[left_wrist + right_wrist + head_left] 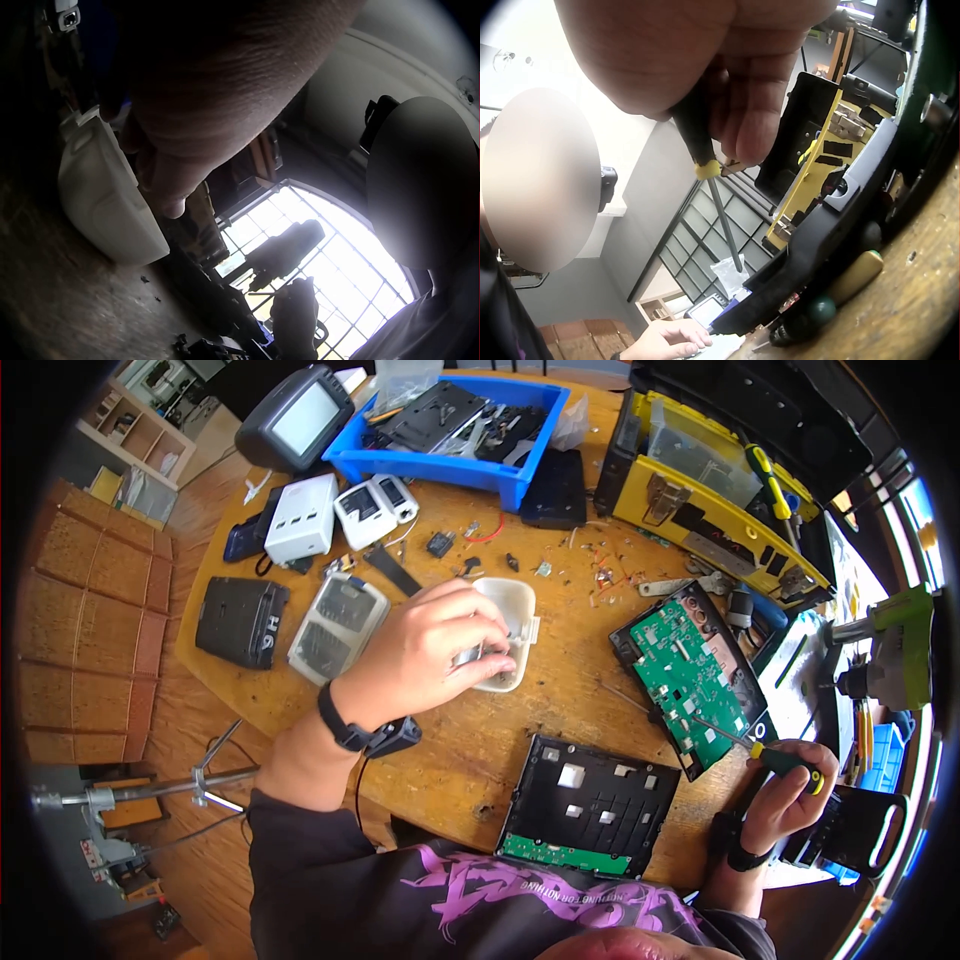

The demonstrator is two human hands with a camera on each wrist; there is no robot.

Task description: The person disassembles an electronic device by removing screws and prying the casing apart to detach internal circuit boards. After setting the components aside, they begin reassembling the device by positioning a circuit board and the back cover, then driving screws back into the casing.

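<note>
Counter: round wooden counter [470,750], full of taken-apart gadgets, so all the bits stay within easy reach.
Left hand: left hand [425,650] is curled over the white tub [512,622] in the middle of the counter, fingertips dipped inside. It seems to pinch something small and shiny there, but I cannot tell what.
White tub: it looks like a spot for little loose parts, so they do not roll away.
Right hand: right hand [790,795] is wrapped tight round the screwdriver [785,760] at the counter's right edge. The metal tip points back at the green board [695,675], so the tool is ready to use.
Green board: lies flat in its black shell, face up, so its screws can be reached.
Black cover [590,805]: rests flat near the person's body, out of the way.
Blue tray [455,455]: sits at the far side, holding bigger dark parts.
Yellow toolbox [700,490]: open at the far right, so tools are easy to grab.
</note>
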